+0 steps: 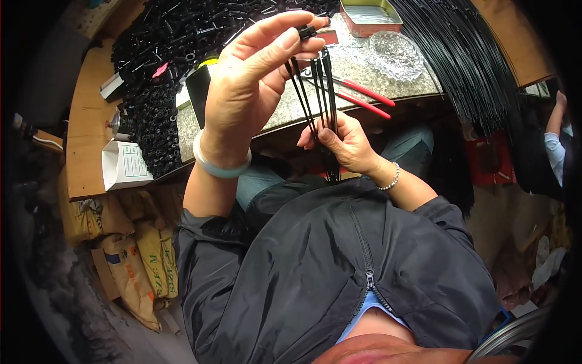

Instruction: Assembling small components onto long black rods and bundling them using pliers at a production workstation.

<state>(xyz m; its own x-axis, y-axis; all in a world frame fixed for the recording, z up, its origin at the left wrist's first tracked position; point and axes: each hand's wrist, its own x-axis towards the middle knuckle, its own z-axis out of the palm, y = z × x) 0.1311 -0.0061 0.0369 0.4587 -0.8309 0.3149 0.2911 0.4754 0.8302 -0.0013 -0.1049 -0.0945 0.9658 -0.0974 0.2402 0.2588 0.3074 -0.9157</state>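
Note:
My left hand [239, 85], a pale bangle at its wrist, is raised over the table's front edge with thumb and fingers closed on a small black plastic part [307, 31]. Lower and to the right, my right hand [347, 142] grips a bunch of thin black rods [324, 91]. The rods fan apart toward their upper ends, just under my left fingers. I cannot tell whether the small part is joined to any of them. Behind the rods lie pliers with red handles [367, 99], partly hidden.
Loose black parts [176, 42] heap across the table's back left. A clear glass dish [397, 56] and an open tin [371, 17] stand farther back. Many long black rods [461, 60] overhang the right edge. A white paper box [124, 165] sits front left; sacks [130, 270] lie below.

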